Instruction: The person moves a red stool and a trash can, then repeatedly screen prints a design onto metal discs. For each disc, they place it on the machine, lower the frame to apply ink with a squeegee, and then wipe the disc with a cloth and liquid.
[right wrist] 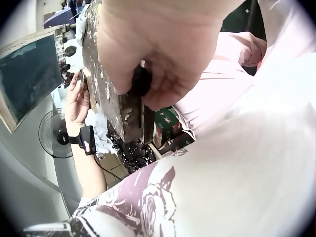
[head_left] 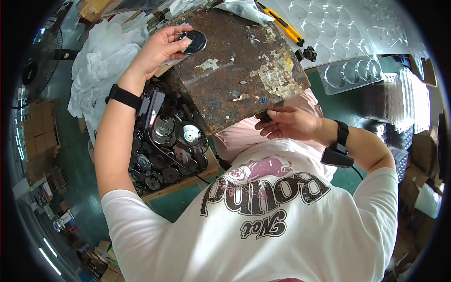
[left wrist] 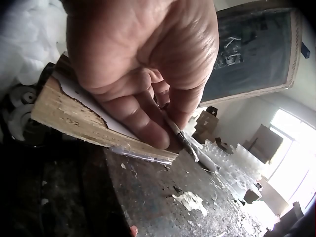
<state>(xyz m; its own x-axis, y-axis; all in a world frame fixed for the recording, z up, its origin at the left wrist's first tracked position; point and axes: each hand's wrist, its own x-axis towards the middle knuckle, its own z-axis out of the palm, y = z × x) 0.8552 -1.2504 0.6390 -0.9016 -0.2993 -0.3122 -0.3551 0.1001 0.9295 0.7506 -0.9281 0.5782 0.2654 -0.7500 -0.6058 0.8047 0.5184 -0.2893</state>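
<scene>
My left hand (head_left: 162,50) pinches a round black disc (head_left: 199,42) between thumb and fingers, over the far left corner of a worn, stained worktop (head_left: 225,80). A small pale patch shows on the disc beside the thumb. In the left wrist view the disc (left wrist: 183,142) appears nearly edge-on below the fingers. Near the worktop's front edge, my right hand (head_left: 296,123) holds a small black piece (head_left: 266,117) between thumb and fingers. The right wrist view shows this black piece (right wrist: 141,82) partly hidden by the fingers; I cannot tell its kind.
Below the worktop's left side stands a wooden crate (head_left: 181,181) with many round dark and metallic parts. White cloth or film (head_left: 101,66) is heaped at the left. A yellow utility knife (head_left: 284,27) lies at the back, beside clear plastic trays (head_left: 329,28).
</scene>
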